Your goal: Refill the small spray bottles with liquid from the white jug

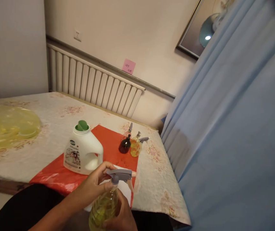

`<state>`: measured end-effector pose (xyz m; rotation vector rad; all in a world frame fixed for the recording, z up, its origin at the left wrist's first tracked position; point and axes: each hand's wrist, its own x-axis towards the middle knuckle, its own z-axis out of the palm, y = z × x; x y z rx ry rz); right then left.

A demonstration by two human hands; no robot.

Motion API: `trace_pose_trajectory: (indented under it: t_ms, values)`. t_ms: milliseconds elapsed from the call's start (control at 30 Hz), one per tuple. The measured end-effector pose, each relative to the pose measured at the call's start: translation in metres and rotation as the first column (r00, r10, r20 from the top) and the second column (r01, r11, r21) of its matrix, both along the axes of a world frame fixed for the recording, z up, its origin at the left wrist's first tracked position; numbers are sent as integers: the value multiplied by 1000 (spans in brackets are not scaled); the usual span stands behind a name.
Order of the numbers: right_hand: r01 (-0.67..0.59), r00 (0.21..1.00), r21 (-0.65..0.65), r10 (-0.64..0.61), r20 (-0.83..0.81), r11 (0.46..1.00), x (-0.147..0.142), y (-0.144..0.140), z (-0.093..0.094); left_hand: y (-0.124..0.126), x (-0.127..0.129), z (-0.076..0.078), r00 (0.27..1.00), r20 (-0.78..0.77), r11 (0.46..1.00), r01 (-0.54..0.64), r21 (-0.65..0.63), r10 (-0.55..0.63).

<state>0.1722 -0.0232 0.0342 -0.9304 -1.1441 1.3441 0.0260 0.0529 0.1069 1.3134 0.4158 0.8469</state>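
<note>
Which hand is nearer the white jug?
Left. The left hand, at the spray head, is just in front of the jug; the right hand, on the bottle, is farther away.

The bare left forearm (71,202) slants up to the spray bottle (102,210) from its left. The left hand (97,182) grips at the bottle's neck, thumb laid against it, index finger arched up to its head. The right hand (125,214), lower, clasps the bottle's body from its right.

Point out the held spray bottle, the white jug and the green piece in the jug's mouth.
Spray bottle (102,208): head view, on its clear body.
White jug (83,149): head view, on its body.
Green piece (82,125): head view, on its side.
</note>
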Motion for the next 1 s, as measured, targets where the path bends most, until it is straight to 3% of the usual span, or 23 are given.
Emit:
trace_pose_trajectory:
  t_ms: [67, 133, 400, 500, 800, 1000]
  values:
    - [-7, 1000, -3, 7, -30, 1000, -1, -1, 0, 3, -6, 5, 988, -17, 987, 151, -46, -152]
    - [-1, 1000, -18, 1, -21, 1000, -1, -2, 1, 6, -9, 6, 976, -1, 972, 219, -82, -220]
    - [-44, 998, -5, 43, -45, 999, -3, -2, 3, 9, 5, -10, 925, 276, 889, 341, -307, -260]
    - [-45, 998, -10, 44, -39, 999, -3, -2, 5, 7, 7, -8, 923, 285, 878, 346, -330, -256]
    - [-74, 994, 17, 75, -80, 997, -5, -2, 14, 0, 7, 3, 987, 126, 979, 121, -162, -101]
    - [-57, 996, -2, 57, -64, 998, -4, -1, 11, 8, 1, -1, 957, 154, 919, 281, -278, -246]
